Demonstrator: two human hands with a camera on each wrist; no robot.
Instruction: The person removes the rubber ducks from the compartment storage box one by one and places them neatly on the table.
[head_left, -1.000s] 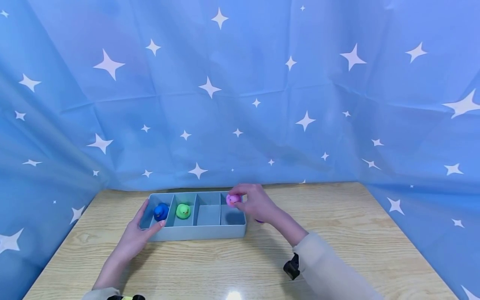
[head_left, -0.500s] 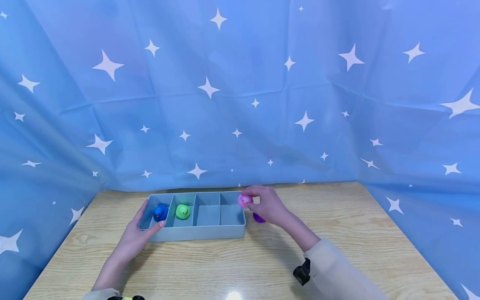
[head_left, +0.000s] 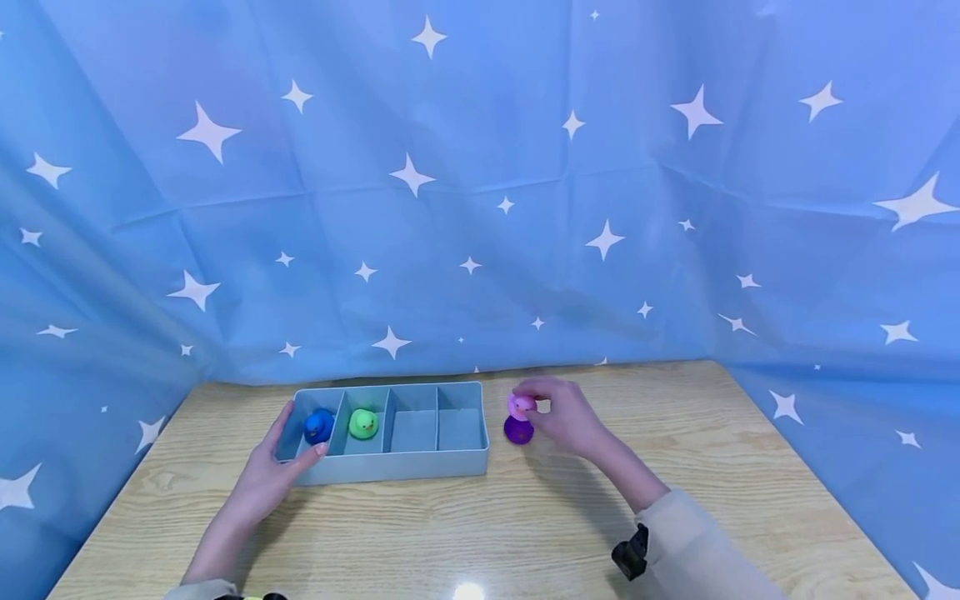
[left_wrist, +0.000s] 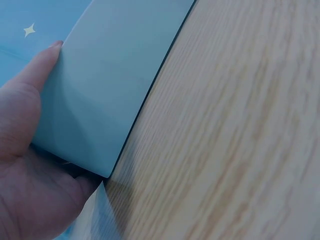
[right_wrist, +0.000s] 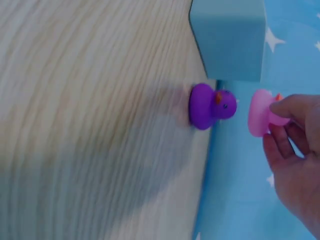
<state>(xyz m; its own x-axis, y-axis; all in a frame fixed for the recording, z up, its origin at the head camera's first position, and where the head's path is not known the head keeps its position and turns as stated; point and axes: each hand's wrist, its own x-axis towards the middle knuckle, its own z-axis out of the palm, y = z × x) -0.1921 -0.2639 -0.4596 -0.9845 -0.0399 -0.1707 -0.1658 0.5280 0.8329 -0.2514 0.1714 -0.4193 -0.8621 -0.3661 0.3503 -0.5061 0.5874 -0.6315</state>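
In the head view, my right hand (head_left: 566, 418) pinches a pink rubber duck (right_wrist: 258, 113) by its head. The duck hangs in the air just above a purple rubber duck (right_wrist: 202, 107), which sits on the table to the right of a blue-grey divided box (head_left: 390, 467). My left hand (head_left: 262, 473) holds the left end of the box, thumb at the front rim and fingers round the end. A blue rubber duck (head_left: 318, 426) sits in the leftmost compartment, and a green rubber duck (head_left: 363, 424) in the one beside it. The two right compartments hold nothing.
The box stands near the back of a wood-grain table (head_left: 420, 533). Behind and beside the table hangs a blue curtain (head_left: 480, 208) with white stars.
My right hand has carried the pink duck rightward, from over the box's rightmost compartment to above the purple duck, which has come into fuller view. My left hand has stayed on the box.
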